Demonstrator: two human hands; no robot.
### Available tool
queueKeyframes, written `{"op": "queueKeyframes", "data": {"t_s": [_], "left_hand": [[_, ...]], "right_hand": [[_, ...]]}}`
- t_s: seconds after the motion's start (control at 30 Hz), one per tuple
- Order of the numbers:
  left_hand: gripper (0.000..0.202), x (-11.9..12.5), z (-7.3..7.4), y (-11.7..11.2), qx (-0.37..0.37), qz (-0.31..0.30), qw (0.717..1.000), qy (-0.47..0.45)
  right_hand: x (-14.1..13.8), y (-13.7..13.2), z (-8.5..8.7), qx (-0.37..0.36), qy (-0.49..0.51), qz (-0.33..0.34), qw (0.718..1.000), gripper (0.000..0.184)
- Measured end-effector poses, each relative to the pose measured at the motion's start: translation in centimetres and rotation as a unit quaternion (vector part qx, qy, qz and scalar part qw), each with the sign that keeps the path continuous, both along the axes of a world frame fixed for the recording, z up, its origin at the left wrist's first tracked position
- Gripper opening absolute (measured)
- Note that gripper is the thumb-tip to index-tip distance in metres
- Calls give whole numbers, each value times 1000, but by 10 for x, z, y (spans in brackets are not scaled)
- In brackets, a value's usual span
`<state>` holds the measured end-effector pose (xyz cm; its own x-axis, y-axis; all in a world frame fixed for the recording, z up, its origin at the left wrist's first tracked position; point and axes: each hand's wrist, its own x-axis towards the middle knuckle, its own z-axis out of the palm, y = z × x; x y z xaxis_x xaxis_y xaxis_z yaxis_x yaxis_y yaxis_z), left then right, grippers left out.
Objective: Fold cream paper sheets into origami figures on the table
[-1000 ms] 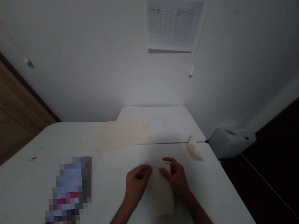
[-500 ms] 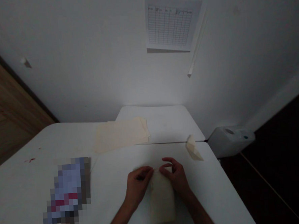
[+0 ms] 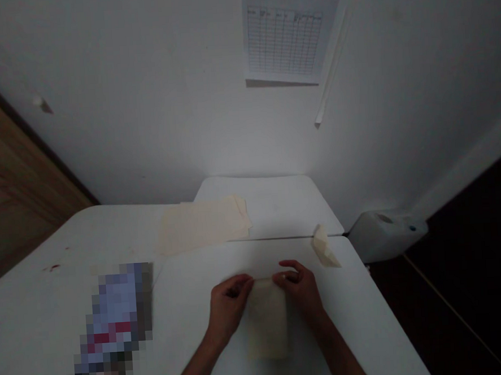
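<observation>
A folded cream sheet of paper (image 3: 268,322) lies on the white table (image 3: 189,293) in front of me. My left hand (image 3: 229,310) rests on its far left corner with fingers curled and pinching the top edge. Opposite it, my right hand (image 3: 301,289) pinches the far right corner of the same edge. Both forearms reach in from the bottom of the view.
A stack of cream sheets (image 3: 204,231) lies farther back on the table. A small folded paper figure (image 3: 324,250) sits near the right edge. A blurred-out object (image 3: 112,320) lies at the left. Against the wall stands a second white table (image 3: 268,206), with a white bin (image 3: 387,233) on the floor at right.
Both hands slid slightly away from me along the folded sheet, and the right hand moved a little to the right. The sheet's far edge now looks flatter.
</observation>
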<state>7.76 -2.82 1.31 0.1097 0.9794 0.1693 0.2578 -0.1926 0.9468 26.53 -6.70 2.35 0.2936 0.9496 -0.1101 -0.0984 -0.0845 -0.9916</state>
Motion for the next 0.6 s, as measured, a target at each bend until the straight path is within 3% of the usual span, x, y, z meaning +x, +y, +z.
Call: {"op": "queueKeyframes", "data": {"t_s": [0.37,0.6], "left_hand": [[26,-1,0,3,-20,4,1000,-13],[25,2,2,3,-21,-4,1000,-17]], "right_hand": [[9,2,-1,-2,29,28,999,52],[11,3,-5,-2,-23,8,1000,52]]}}
